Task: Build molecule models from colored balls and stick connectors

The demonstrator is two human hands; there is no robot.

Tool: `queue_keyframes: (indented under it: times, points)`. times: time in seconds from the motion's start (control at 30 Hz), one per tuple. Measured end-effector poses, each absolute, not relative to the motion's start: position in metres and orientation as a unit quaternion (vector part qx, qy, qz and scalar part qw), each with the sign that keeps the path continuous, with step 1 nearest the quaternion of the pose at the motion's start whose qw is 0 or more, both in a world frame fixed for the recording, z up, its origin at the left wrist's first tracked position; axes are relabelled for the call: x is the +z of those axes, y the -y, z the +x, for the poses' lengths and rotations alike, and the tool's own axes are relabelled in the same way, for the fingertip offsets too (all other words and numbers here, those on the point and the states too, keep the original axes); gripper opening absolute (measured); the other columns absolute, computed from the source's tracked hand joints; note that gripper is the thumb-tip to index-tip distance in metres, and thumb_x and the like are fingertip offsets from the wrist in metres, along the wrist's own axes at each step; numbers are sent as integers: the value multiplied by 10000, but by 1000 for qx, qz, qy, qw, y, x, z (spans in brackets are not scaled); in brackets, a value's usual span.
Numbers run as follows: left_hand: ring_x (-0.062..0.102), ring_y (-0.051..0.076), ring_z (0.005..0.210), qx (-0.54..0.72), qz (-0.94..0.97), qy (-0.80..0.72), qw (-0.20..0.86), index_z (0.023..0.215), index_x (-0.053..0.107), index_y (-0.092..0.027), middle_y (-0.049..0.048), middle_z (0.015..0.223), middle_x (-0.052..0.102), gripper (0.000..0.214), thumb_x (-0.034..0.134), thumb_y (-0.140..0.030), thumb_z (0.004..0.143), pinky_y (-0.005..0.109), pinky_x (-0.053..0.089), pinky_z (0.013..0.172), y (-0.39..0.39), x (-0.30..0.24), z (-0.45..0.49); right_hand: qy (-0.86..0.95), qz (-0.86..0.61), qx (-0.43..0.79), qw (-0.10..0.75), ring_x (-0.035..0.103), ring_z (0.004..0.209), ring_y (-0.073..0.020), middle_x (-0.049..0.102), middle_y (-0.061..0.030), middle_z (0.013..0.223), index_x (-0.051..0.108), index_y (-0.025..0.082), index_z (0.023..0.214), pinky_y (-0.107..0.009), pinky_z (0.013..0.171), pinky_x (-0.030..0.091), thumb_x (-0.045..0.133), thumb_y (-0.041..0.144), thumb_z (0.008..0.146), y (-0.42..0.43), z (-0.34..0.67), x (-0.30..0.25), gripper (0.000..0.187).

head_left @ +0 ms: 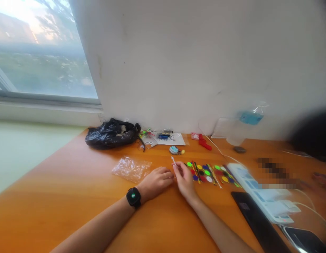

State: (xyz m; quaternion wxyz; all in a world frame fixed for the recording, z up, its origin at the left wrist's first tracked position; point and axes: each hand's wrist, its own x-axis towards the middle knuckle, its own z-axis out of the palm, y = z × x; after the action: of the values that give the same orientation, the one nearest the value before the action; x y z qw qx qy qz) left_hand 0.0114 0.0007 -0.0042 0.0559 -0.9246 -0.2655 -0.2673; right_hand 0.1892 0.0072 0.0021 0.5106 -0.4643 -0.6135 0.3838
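My left hand (156,181), with a black watch (133,197) on its wrist, rests on the orange table (59,196) with fingers curled toward my right hand. My right hand (184,180) pinches a thin white stick (173,161) that points up and away. Just right of my hands lies a spread of small coloured round discs and sticks (209,173). What my left fingers hold, if anything, is hidden.
A clear plastic bag (131,169) lies left of my hands. A black plastic bag (111,133), small packets (168,137) and a red tool (204,142) sit by the wall. A white power strip (260,191), black device (257,219) and phone (305,240) lie at right.
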Motion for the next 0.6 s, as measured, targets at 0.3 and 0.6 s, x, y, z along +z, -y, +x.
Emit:
queue_keyframes:
  times: [0.3,0.6]
  points:
    - [628,197,952,-307,-896,322,-15,1068,692,-189,88,1129,704,244,508,-78,951,326,538,861,2,1,6,652,-439,369,496,659,1123,-271,708,-94,1217,667,252,1082,-396,1016,513,512,501,1032,-1,184,-5,297]
    - [603,200,952,-281,-902,327,-10,1077,681,-181,102,1139,665,266,479,-61,953,335,527,876,3,2,5,649,-455,367,487,633,1147,-265,691,-92,1226,656,246,1149,-409,1050,483,505,444,1024,-6,189,-9,279]
